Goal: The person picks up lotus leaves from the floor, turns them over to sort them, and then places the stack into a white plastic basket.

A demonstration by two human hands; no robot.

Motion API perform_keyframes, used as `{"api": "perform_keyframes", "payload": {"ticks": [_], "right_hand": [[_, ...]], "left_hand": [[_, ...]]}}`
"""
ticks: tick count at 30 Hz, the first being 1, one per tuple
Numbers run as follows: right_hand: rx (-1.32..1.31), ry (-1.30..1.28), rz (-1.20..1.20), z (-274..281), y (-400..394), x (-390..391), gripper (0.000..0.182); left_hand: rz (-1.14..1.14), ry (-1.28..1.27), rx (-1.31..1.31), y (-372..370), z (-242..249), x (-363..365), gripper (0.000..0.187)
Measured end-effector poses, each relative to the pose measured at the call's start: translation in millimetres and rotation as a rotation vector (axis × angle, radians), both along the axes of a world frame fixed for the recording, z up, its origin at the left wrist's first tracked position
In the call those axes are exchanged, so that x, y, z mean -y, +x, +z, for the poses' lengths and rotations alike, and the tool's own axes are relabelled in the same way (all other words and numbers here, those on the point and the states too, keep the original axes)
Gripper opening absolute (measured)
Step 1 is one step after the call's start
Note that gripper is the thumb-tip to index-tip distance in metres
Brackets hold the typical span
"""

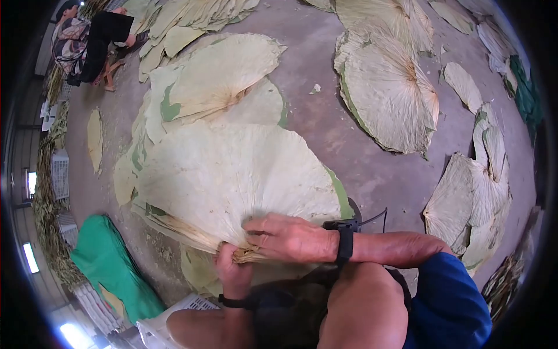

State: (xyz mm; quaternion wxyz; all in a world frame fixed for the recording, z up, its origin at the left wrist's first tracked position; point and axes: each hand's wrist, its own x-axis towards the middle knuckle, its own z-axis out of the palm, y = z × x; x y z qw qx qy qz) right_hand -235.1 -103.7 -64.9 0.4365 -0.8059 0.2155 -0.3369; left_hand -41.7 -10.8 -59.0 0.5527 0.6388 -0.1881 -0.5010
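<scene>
A large pale dried lotus leaf (232,168) spreads fan-like in front of me, its brownish folded edge (186,232) running down to a gathered base. My left hand (232,270) is closed in a fist around that base at the leaf's lower edge. Fingers stretched out, my right hand (290,237) lies on the leaf's surface just right of the left hand; its thumb is hard to make out. Beneath and beyond this leaf lie more dried lotus leaves (232,67), overlapping one another on the floor.
Further leaf stacks lie at the upper right (386,93) and right (471,203) of the concrete floor (314,70). A green cloth (110,262) covers something at lower left. White crates (60,174) line the left wall. Another person (87,43) sits at upper left.
</scene>
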Motion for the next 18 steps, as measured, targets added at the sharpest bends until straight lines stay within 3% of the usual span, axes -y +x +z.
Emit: {"api": "perform_keyframes", "payload": {"ticks": [3, 8, 10, 18], "right_hand": [[-0.021, -0.083, -0.036, -1, 3, 1, 0.032], [-0.001, 0.062, -0.060, -4, 14, -5, 0.035], [-0.011, 0.072, -0.031, -2, 15, -5, 0.036], [0.024, 0.093, 0.049, -7, 16, -6, 0.037]], "left_hand": [[-0.016, -0.005, 0.004, 10, -11, -4, 0.033], [-0.067, 0.035, 0.074, 3, 2, 2, 0.033], [0.134, -0.044, -0.313, -5, 8, 11, 0.034], [0.227, -0.078, -0.380, -14, 16, 17, 0.046]]}}
